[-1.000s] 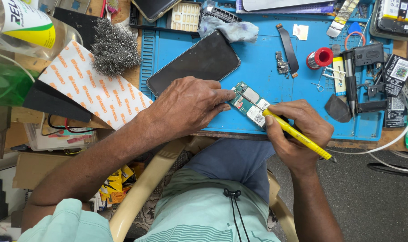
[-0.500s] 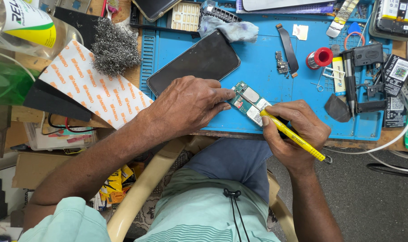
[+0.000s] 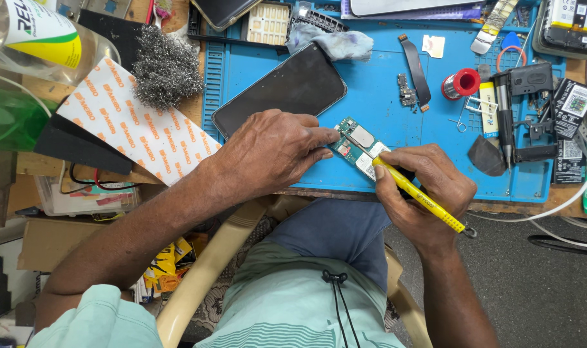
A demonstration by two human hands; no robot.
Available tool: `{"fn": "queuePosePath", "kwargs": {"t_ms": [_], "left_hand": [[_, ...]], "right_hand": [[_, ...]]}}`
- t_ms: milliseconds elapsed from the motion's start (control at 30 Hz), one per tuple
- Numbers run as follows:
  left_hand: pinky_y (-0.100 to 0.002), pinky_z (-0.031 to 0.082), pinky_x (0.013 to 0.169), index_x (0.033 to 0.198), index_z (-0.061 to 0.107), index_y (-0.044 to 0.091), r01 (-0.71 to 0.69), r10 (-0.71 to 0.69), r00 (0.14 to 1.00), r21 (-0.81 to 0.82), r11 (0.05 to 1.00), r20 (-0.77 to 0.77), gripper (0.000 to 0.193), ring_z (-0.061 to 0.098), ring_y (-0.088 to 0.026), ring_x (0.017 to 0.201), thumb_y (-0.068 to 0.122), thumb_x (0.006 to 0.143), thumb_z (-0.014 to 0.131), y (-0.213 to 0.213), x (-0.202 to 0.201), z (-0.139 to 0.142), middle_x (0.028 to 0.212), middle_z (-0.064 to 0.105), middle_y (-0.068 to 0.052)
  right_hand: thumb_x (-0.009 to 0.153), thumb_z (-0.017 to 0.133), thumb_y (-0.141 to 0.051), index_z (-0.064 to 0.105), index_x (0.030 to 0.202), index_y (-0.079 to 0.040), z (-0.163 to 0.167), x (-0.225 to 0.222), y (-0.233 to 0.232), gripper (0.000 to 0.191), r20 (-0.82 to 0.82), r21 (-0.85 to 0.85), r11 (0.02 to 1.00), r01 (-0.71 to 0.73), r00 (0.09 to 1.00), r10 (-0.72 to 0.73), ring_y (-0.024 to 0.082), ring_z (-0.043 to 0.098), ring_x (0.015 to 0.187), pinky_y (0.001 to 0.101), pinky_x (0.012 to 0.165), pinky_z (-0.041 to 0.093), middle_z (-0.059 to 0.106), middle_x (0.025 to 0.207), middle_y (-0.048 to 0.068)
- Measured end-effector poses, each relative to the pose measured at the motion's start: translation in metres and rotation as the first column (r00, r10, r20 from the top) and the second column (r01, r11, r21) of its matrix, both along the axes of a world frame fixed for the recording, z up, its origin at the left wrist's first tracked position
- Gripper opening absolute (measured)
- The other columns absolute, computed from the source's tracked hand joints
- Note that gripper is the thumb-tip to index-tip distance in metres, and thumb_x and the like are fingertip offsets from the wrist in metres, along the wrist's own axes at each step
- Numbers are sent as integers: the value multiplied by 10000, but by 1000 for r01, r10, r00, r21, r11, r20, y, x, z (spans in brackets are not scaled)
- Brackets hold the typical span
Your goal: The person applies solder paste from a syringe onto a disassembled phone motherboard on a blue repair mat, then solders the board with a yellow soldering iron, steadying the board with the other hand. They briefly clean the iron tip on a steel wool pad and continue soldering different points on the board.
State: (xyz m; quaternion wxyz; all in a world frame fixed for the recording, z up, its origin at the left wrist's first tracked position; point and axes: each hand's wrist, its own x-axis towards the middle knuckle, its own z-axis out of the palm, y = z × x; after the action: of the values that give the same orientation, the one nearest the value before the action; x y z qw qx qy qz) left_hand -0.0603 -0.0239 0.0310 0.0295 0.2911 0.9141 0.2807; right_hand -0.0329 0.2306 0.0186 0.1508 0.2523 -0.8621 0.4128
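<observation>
A small green circuit board (image 3: 359,146) with metal shields lies near the front edge of a blue work mat (image 3: 383,109). My left hand (image 3: 271,154) rests flat beside it, its fingertips pressing on the board's left end. My right hand (image 3: 425,193) grips a thin yellow tool (image 3: 422,196) like a pen, its tip touching the board's right part. A black phone (image 3: 280,90) lies face up on the mat just behind my left hand.
A red solder spool (image 3: 462,82), a flex cable (image 3: 414,67), a grey cloth (image 3: 335,44) and small phone parts (image 3: 541,103) lie on the mat. Steel wool (image 3: 166,72), a white and orange patterned sheet (image 3: 135,125) and a plastic bottle (image 3: 29,38) lie left.
My right hand and the yellow tool have shifted slightly on the board. My left hand stays pressed on the board's left end.
</observation>
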Motion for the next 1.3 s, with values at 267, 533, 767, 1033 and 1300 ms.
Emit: {"fn": "queuePosePath", "kwargs": {"t_ms": [267,533,767,1033,1300], "left_hand": [[-473,536,623,1155,725,103,20,-20,999,21,1000,-33,276,678,-318,717,281,948,687,-2,1,1,783,624,-102],[-470,542,616,1154,731,104,17,-17,999,12,1000,-36,257,686,-317,718,268,965,672,0,4,2,787,645,-100],[-465,545,609,1156,736,107,11,-12,1000,-28,1000,-1,273,685,-308,704,284,959,669,2,1,0,793,648,-96],[-432,535,653,1120,670,36,-37,49,994,115,993,-96,292,652,-295,721,237,923,746,-2,8,4,898,603,-115],[-430,508,715,982,679,59,-99,103,983,30,995,-151,108,657,-270,778,146,941,726,0,11,-1,882,590,-87]], "right_hand": [[913,799,-7,723,1034,-22,8,-6,0,143,36,15,1000,-12,999,11,169,734,842,266,712,579,760,1000,102],[959,780,-2,727,1069,10,-3,-6,8,123,129,-112,994,-9,991,23,145,722,835,246,739,571,756,982,125],[984,729,35,711,1093,42,-19,-5,18,110,145,-295,955,39,989,4,126,673,813,219,689,530,727,971,145],[981,726,40,709,1092,43,-25,-4,21,112,123,-286,957,41,992,-6,123,678,815,218,691,532,729,965,142],[992,726,39,702,1058,52,-26,-4,21,71,115,-300,953,35,993,-1,124,676,827,218,702,532,726,972,138]]}}
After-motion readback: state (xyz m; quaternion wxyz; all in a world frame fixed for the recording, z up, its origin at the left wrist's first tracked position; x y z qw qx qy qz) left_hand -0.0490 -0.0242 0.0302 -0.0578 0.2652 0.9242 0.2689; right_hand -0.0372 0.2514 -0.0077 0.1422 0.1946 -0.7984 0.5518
